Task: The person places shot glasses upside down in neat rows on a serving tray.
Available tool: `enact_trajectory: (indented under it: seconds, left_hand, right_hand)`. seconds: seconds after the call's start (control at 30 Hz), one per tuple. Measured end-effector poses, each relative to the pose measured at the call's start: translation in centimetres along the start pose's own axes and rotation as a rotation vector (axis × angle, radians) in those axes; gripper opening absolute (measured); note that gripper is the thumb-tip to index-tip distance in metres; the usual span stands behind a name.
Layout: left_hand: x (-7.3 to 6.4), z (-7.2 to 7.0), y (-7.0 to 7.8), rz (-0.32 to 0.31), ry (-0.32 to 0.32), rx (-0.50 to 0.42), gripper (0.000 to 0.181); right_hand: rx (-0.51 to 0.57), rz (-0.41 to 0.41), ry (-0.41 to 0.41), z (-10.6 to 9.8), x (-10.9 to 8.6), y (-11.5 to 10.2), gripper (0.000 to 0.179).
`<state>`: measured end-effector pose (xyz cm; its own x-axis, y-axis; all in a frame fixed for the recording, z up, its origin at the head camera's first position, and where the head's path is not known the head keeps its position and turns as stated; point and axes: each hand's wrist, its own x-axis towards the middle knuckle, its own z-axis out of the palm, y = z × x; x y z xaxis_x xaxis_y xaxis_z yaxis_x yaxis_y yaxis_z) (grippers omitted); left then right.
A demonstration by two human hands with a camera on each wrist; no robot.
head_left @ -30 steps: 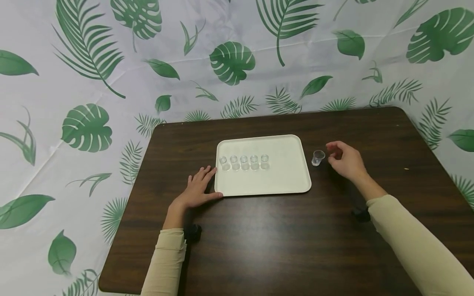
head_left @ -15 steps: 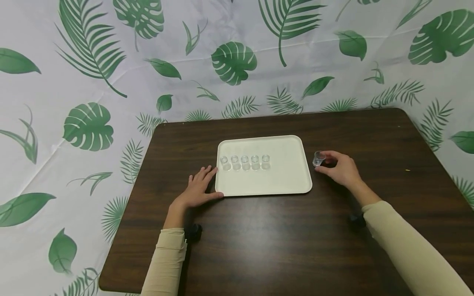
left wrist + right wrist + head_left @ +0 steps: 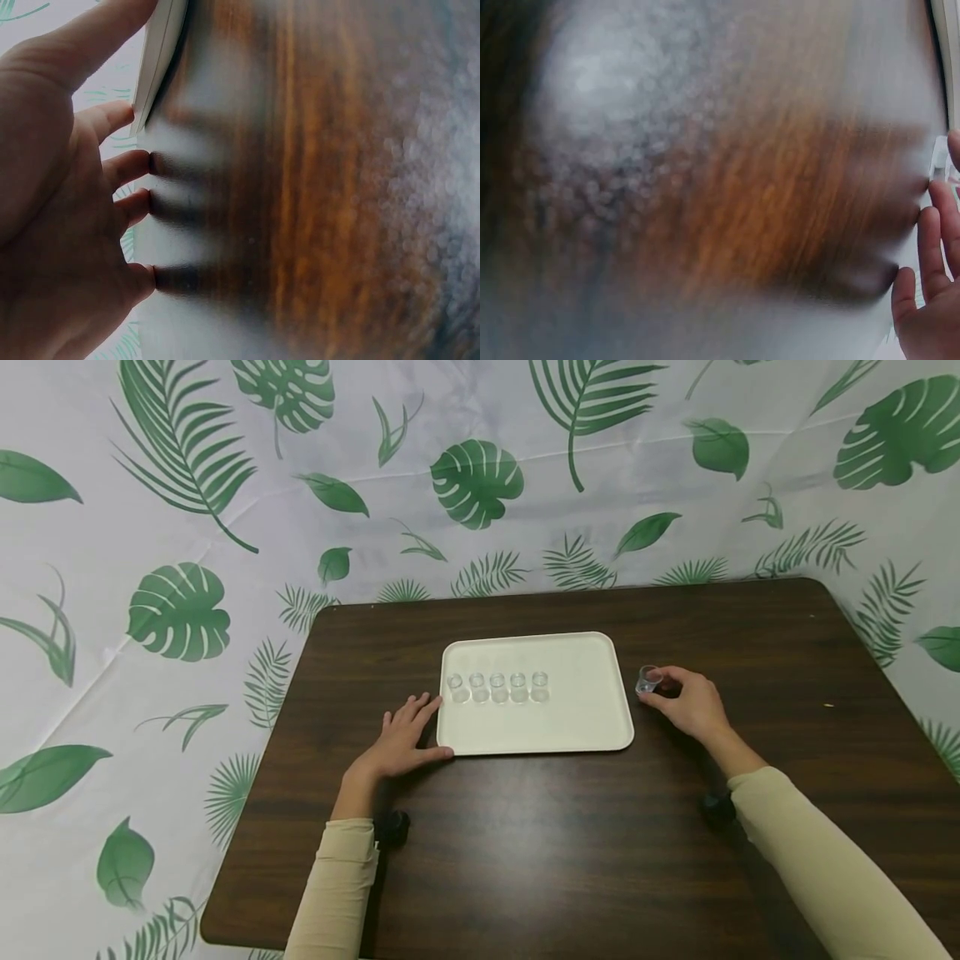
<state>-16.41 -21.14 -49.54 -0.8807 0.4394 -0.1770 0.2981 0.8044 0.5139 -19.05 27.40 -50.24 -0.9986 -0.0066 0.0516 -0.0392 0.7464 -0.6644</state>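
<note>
Just right of the tray, my right hand (image 3: 692,702) pinches a small clear cup (image 3: 646,681) between thumb and fingers. In the right wrist view the cup (image 3: 940,156) peeks out by the thumb, and the other fingers (image 3: 930,247) reach down to the tabletop. My left hand (image 3: 401,742) lies spread at the left end of the cream tray (image 3: 570,727), its thumb and index finger at the edge. The left wrist view has the other fingertips (image 3: 139,202) touching the table beside the tray. Several clear cups (image 3: 498,687) stand in a row across the tray's left and middle.
The dark wood table (image 3: 525,852) carries the tray near its far half. Behind it hangs a white cloth (image 3: 390,485) printed with green leaves. A tiny pale speck (image 3: 828,705) lies on the table to the right of my right hand.
My right hand has moved left onto the clear cup beside the tray and taken hold of it. The left hand and the row of cups have stayed in place.
</note>
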Motion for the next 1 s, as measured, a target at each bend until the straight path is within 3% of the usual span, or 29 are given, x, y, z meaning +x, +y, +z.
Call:
enact_trajectory:
  seconds: [0.37,0.67,1.0]
  left_hand:
    - [0.1,0.1,0.0,-0.004,0.0,0.007,0.095]
    - [0.0,0.0,0.2,0.012,0.007,0.007,0.096]
    - [0.0,0.1,0.2,0.0,0.005,0.006,0.096]
  right_hand:
    - [0.011,-0.029,0.027,-1.2,-0.1,-0.2,0.033]
    - [0.048,-0.031,0.038,-3.0,0.1,-0.9,0.038]
    - [0.07,-0.153,0.03,-1.7,0.5,-4.1,0.031]
